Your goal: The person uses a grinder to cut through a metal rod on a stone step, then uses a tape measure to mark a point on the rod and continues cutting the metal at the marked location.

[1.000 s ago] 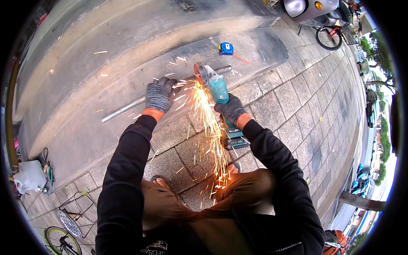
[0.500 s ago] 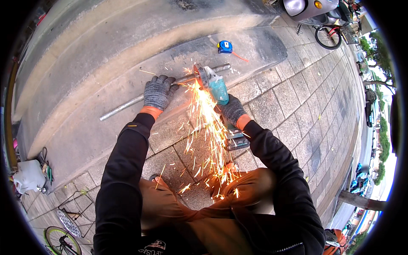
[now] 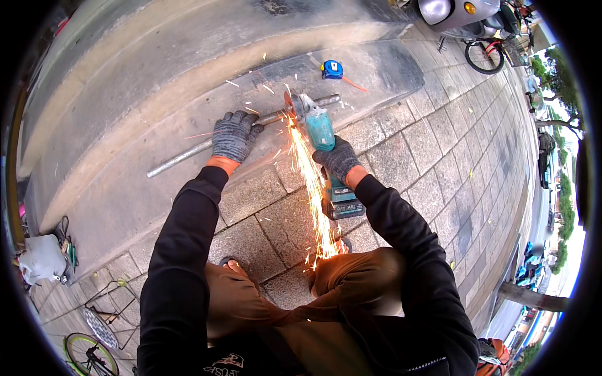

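Observation:
A grey metal pipe (image 3: pixel 182 158) lies slantwise across the low stone step. My left hand (image 3: pixel 234 136), in a grey knit glove, is closed over it left of the cut. In my right hand (image 3: pixel 339 160), also gloved, is a teal cordless angle grinder (image 3: pixel 321 130), gripped round its body. The grinder's disc (image 3: pixel 289 103) stands against the pipe, and a stream of orange sparks (image 3: pixel 311 194) shoots down from the contact toward my right foot. The battery end of the grinder hangs below my right wrist.
A blue tape measure (image 3: pixel 332 69) rests on the step beyond the grinder. Curved stone steps rise at the far left, and paving slabs stretch right. A white plastic jug (image 3: pixel 42 259) stands at left. A scooter (image 3: pixel 458 14) is parked at far right.
The spark stream has narrowed, with fewer sparks scattered about my legs. The grinder's battery end has shifted slightly left. My left hand stays on the pipe.

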A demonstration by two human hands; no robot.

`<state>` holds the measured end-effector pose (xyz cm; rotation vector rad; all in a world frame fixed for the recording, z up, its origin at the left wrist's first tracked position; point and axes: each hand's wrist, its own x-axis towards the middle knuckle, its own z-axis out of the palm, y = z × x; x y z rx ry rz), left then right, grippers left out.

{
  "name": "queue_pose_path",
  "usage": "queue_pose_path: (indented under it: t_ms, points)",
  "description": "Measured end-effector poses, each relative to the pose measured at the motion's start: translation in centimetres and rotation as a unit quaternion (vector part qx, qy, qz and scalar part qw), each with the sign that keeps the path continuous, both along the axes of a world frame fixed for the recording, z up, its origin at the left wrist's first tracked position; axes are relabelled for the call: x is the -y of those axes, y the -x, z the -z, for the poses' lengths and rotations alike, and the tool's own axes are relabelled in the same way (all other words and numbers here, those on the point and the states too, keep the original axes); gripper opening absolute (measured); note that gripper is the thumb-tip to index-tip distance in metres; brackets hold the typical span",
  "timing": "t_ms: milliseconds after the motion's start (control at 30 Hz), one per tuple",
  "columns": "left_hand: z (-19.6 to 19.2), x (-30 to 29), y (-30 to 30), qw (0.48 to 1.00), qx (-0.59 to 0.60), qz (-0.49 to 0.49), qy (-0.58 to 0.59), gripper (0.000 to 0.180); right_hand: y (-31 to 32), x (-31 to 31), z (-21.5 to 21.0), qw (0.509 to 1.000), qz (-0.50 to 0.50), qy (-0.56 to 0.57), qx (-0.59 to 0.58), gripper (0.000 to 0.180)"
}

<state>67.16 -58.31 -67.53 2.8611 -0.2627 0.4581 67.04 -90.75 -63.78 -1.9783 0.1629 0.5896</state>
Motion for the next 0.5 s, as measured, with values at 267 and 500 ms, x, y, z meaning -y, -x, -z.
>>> queue_pose_path:
  t_ms: [267,500]
  points:
    - [0.0,-0.5,0.1,0.999,-0.026,0.018,-0.007,0.041,-0.3,-0.5,-0.6,0.999,-0.001,-0.018,-0.026,0.042]
    - [0.2,-0.5,-0.2,1.000,-0.010,0.003,0.002,0.039,0.0,0.5,2.1,1.000,-0.017,0.008,0.024,0.049]
